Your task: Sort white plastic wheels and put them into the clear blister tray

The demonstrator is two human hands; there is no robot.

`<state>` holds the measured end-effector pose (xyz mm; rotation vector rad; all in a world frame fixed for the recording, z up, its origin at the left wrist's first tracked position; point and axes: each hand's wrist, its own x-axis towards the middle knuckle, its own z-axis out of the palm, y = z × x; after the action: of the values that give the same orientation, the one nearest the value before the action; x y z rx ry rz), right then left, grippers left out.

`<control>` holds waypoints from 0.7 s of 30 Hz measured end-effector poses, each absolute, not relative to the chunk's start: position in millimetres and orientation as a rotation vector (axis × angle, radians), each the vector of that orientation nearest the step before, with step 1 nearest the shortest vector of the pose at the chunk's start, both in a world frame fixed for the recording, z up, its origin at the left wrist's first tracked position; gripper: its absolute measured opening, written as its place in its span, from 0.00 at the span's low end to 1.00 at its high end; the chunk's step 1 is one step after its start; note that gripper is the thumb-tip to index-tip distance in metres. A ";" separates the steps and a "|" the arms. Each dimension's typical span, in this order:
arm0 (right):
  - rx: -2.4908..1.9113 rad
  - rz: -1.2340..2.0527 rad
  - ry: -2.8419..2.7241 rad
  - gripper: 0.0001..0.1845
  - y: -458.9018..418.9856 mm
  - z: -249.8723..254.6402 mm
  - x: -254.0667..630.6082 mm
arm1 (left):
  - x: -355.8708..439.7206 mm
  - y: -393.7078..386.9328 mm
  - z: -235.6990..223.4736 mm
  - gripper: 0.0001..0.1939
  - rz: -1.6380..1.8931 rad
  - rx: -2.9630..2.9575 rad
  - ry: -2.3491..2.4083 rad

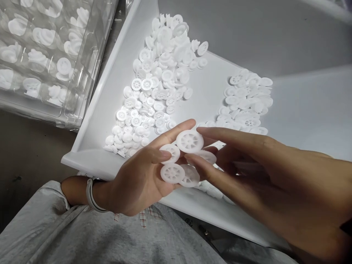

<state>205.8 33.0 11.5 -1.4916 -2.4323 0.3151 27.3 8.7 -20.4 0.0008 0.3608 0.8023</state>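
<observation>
Several white spoked plastic wheels (172,173) rest in my left hand (140,179), whose palm faces up with the thumb pressed on one of them. My right hand (255,172) reaches in from the right, its thumb and forefinger around a larger white wheel (190,141) at the top of the group. Another wheel (207,157) lies partly behind the right thumb. Both hands are above the near side of a white bin (96,99). The right hand's other fingers are curled and partly hidden.
A big heap of white wheels (165,73) spreads along the bin's left side, and a second heap (244,102) lies to the right, partly behind my right hand. At upper left stands a clear compartment tray (68,113) with white parts in its pockets.
</observation>
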 end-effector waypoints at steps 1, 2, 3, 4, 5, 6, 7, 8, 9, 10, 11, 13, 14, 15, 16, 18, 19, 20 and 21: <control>-1.452 0.328 -2.412 0.14 34.1 12.5 205.0 | 27.5 8.8 -20.7 0.36 0.800 -0.009 0.365; -1.413 0.342 -2.393 0.11 34.9 13.3 204.1 | 27.6 8.8 -20.7 0.37 0.801 -0.017 0.366; -1.386 0.356 -2.378 0.10 35.5 13.8 203.4 | 27.7 8.9 -20.5 0.38 0.801 -0.023 0.368; -1.364 0.366 -2.370 0.09 35.8 14.2 203.0 | 27.8 9.0 -20.2 0.38 0.798 -0.026 0.370; -1.353 0.374 -2.370 0.08 35.9 14.2 202.8 | 27.9 9.2 -19.8 0.39 0.794 -0.027 0.372; -1.352 0.375 -2.371 0.08 35.9 14.2 202.8 | 28.0 9.5 -19.3 0.39 0.790 -0.027 0.374; -1.349 0.373 -2.369 0.08 35.8 14.1 203.0 | 27.9 9.7 -18.8 0.39 0.785 -0.029 0.379; -1.346 0.374 -2.367 0.09 35.7 14.2 203.3 | 27.8 9.9 -18.4 0.39 0.781 -0.032 0.382; -1.338 0.383 -2.364 0.09 35.8 14.6 203.8 | 27.7 10.1 -18.0 0.38 0.782 -0.036 0.384; -1.343 0.406 -2.352 0.10 36.0 15.3 204.5 | 27.4 10.2 -17.6 0.37 0.784 -0.039 0.384; -1.356 0.450 -2.335 0.10 36.4 16.4 205.3 | 27.1 10.2 -17.4 0.36 0.787 -0.043 0.383; -1.378 0.595 -2.292 0.11 37.8 19.0 207.3 | 26.6 9.9 -17.2 0.35 0.793 -0.059 0.391; -1.383 0.670 -2.268 0.11 38.6 20.2 208.5 | 26.4 9.7 -17.2 0.35 0.794 -0.067 0.395; -1.377 0.736 -2.247 0.11 39.4 21.1 209.8 | 26.3 9.4 -17.2 0.36 0.793 -0.073 0.398; -1.367 0.785 -2.230 0.11 40.3 21.6 211.0 | 26.2 9.1 -17.1 0.37 0.793 -0.077 0.400; -1.337 0.836 -2.207 0.12 42.0 21.3 212.9 | 26.1 8.6 -16.6 0.37 0.796 -0.076 0.397; -1.322 0.854 -2.205 0.13 42.7 20.4 213.4 | 26.0 8.5 -16.1 0.37 0.796 -0.073 0.396; -1.313 0.872 -2.208 0.13 43.3 19.3 213.4 | 26.1 8.5 -15.7 0.36 0.796 -0.070 0.399; -1.303 0.880 -2.207 0.14 43.7 17.9 213.0 | 26.1 8.7 -15.4 0.36 0.794 -0.062 0.400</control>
<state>213.0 43.7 17.9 -1.3034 -2.2071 0.8799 26.1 8.7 -15.4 -0.0624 0.4004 0.7935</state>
